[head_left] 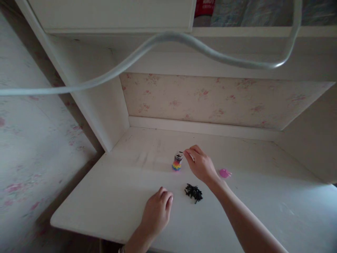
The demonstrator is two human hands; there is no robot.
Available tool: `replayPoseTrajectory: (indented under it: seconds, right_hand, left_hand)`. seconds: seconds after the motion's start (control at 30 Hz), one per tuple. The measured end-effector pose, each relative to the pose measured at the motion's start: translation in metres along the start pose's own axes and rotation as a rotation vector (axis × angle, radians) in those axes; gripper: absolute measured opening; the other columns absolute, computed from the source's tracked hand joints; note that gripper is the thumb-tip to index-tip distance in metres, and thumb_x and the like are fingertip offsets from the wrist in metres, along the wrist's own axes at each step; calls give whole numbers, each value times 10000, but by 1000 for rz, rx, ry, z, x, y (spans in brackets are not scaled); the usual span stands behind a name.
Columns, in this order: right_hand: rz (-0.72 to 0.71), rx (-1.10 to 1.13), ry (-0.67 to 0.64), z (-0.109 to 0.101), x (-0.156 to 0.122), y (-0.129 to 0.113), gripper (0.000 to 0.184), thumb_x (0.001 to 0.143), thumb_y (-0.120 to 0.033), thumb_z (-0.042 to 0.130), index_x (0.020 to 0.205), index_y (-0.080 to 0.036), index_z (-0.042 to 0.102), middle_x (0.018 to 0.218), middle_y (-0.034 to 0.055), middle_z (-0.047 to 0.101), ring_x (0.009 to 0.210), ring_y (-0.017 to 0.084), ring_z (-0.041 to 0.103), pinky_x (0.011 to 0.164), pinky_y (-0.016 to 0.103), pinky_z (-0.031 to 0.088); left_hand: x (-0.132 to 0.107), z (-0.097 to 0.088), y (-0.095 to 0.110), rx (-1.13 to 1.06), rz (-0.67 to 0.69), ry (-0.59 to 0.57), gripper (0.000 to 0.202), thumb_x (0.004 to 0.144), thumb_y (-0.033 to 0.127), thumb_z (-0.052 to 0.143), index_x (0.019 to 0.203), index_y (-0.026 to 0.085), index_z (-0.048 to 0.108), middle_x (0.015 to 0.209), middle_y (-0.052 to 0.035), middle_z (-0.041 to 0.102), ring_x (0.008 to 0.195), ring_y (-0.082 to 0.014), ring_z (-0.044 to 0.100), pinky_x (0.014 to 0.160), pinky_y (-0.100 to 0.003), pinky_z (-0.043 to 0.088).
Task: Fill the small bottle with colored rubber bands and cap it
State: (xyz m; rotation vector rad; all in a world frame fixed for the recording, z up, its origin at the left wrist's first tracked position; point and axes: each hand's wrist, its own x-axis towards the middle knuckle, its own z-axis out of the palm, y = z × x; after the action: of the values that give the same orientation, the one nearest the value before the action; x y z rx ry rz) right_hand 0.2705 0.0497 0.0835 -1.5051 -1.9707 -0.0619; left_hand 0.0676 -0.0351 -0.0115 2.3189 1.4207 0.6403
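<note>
A small clear jar [177, 161] stands upright on the desk, with rainbow-coloured bits low in it and black ones near its top. Just right of its mouth is my right hand [200, 162], thumb and fingers pinched on a small thin black piece [181, 152] that reaches over the rim. It resembles the loose pieces in the black pile [193, 193], perhaps hair ties. My left hand [158, 207] rests on the desk left of that pile, fingers curled in; whether anything is inside them is hidden. Right of my right wrist lies a pink lid-like object [224, 173].
The white desk [126, 196] has a rounded front left corner. Side panels and a flowered back wall [173, 98] enclose it. Overhead are a cabinet [113, 15] and a shelf with a red package [204, 7]. A pale cable [173, 37] crosses the upper view.
</note>
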Motion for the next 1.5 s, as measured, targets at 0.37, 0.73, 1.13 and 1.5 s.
replayPoseTrajectory:
  seconds: [0.37,0.73,1.13,1.5]
  right_hand:
    - [-110,-223,-78,3,11,-8,284,958,-310,427,867,-228,683,914,19,618,788,127,583,679,233,390]
    - [91,150,129,-4,-15,14,255,923,-360,503,836,-197,679,850,18,612,652,100,550,624,213,412]
    - [335,358,-47,14,-143,22,263,916,-383,510,770,-207,640,788,19,575,600,109,507,558,222,398]
    - [224,-10,-141,18,-166,5,159,875,-335,550,810,-226,645,840,17,598,687,139,577,661,244,434]
  left_hand:
    - [-4,0,-3,-11,11,16,204,960,201,367,950,238,567,909,-19,585,783,-160,589,725,-277,445]
    - [-2,-2,0,9,-1,-7,198,948,200,393,928,227,587,899,-22,591,798,-157,584,754,-280,447]
    - [18,-3,31,47,15,-141,141,920,212,461,951,241,595,953,-4,597,827,-142,611,747,-236,455]
    - [54,2,38,227,111,-223,204,927,155,428,971,243,607,974,-8,587,800,-112,622,653,-199,435]
